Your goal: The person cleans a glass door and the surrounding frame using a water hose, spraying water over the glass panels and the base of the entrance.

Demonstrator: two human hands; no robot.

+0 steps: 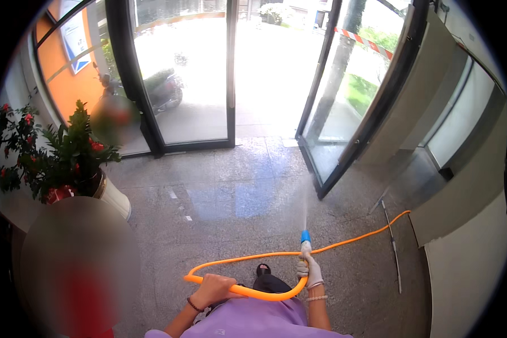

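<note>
Water sprays forward from a hose nozzle (306, 237) with a blue tip, towards the foot of the open glass door leaf (342, 97). My right hand (311, 269), in a whitish glove, is closed around the nozzle's handle. From there the orange hose (274, 294) curves in front of my body. My bare left hand (216, 287) grips that hose on the left side. Beyond the left hand the hose bends back and crosses the floor to the right, passing behind the nozzle. The speckled stone floor (219, 228) shines wet near the doorway.
A long-handled pole tool (393, 245) lies on the right floor, across the hose. Left stands a white planter (114, 196) with red-flowered plants (74, 148). A fixed glass panel (186, 84) borders the doorway; a motor scooter (164, 91) is outside. Blurred patches hide parts of the left.
</note>
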